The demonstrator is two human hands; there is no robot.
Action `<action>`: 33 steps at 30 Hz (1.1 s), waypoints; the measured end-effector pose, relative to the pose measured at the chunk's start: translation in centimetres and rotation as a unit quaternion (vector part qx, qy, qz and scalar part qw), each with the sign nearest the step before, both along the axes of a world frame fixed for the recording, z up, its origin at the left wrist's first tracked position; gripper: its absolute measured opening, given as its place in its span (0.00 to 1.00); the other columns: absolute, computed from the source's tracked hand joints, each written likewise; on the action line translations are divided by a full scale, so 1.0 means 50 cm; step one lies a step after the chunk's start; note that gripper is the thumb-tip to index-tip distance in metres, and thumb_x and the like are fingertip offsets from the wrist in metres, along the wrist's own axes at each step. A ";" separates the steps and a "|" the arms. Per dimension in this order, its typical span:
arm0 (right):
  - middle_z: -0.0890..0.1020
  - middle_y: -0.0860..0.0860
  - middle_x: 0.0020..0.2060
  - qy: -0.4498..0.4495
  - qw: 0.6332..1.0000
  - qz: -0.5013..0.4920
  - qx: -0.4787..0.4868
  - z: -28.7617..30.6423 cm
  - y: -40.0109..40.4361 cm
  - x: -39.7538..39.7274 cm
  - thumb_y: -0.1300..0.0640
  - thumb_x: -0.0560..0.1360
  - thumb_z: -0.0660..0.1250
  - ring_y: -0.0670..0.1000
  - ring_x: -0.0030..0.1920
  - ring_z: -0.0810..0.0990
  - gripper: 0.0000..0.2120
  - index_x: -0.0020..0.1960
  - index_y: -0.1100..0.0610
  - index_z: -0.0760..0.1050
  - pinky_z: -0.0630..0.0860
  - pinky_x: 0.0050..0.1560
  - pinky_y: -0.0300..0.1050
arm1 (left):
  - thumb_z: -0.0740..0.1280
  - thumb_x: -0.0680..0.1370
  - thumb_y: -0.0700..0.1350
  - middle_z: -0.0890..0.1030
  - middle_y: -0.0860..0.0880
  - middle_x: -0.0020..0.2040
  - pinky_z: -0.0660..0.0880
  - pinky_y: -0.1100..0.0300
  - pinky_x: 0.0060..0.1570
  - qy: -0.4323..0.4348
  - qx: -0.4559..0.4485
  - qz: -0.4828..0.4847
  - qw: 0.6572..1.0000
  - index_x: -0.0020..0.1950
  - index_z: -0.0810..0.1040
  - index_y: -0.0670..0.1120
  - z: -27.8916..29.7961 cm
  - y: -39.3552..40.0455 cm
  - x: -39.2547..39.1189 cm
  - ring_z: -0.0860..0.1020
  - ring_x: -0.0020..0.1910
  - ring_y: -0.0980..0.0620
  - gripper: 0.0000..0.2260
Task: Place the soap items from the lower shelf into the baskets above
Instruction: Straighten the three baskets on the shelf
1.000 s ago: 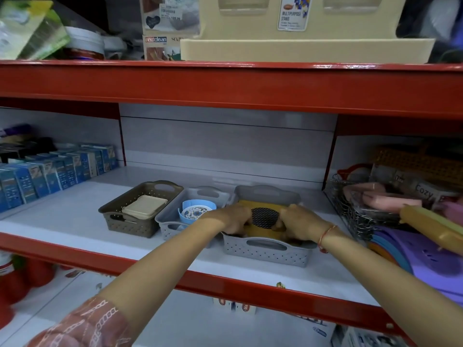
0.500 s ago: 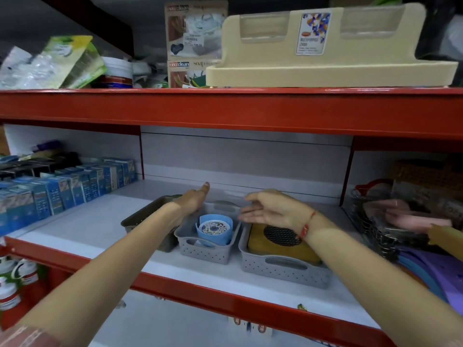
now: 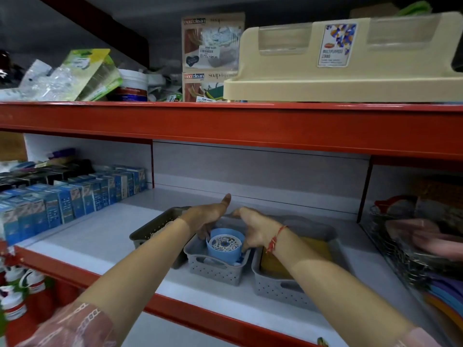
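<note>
Three small perforated baskets stand in a row on the white shelf. The middle grey basket (image 3: 213, 269) holds a round blue soap dish (image 3: 224, 247) with a white patterned grate. My left hand (image 3: 206, 216) and my right hand (image 3: 253, 227) reach into this basket on either side of the dish, fingers curled down at its rim. Whether they grip it is unclear. The right grey basket (image 3: 278, 286) holds a yellow soap case (image 3: 273, 265), partly hidden by my right forearm. The olive basket (image 3: 152, 229) on the left is mostly hidden behind my left arm.
Blue boxes (image 3: 75, 196) line the shelf's left side. A wire basket (image 3: 406, 246) with pink items and purple trays fills the right. Above the red shelf edge (image 3: 225, 121) sit a cream multipurpose stand (image 3: 350, 71), packets and a white tub. Bottles stand on the shelf below left.
Both hands left the yellow case in the right basket, rose open above the baskets, and have now come down around the blue soap dish in the middle basket. The view has tilted upward.
</note>
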State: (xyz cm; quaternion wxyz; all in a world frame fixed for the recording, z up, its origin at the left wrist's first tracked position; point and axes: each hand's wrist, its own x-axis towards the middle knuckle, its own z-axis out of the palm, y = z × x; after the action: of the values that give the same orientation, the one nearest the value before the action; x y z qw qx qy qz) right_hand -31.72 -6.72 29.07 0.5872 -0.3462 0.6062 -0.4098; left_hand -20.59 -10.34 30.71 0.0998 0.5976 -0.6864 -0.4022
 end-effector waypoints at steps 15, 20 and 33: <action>0.79 0.58 0.48 -0.041 0.993 0.001 -0.114 0.097 0.012 0.034 0.56 0.80 0.62 0.54 0.42 0.77 0.05 0.51 0.57 0.72 0.81 0.36 0.41 | 0.46 0.76 0.68 0.77 0.39 0.62 0.77 0.57 0.44 0.047 -0.119 0.055 0.990 0.69 0.68 0.39 0.049 -0.072 0.112 0.79 0.44 0.47 0.37; 0.79 0.64 0.59 -0.115 0.989 0.030 -0.093 0.085 -0.027 0.118 0.54 0.82 0.59 0.59 0.51 0.81 0.15 0.66 0.60 0.66 0.80 0.40 0.49 | 0.47 0.76 0.69 0.73 0.36 0.66 0.71 0.49 0.62 0.023 -0.051 0.097 0.994 0.69 0.66 0.37 0.029 -0.109 0.200 0.74 0.63 0.39 0.39; 0.67 0.60 0.71 0.005 1.000 0.002 0.000 -0.017 -0.155 0.242 0.40 0.75 0.61 0.61 0.69 0.70 0.36 0.76 0.58 0.59 0.71 0.70 0.56 | 0.40 0.76 0.68 0.66 0.32 0.72 0.66 0.45 0.70 -0.010 0.024 0.074 0.997 0.76 0.56 0.40 -0.012 -0.137 0.191 0.70 0.68 0.36 0.40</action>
State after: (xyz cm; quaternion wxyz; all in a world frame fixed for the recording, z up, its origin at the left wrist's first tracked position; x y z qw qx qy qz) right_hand -19.63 -14.46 28.22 0.5852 -0.3495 0.6084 -0.4066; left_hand -11.05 -17.19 30.09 0.1078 0.6529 -0.6315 -0.4042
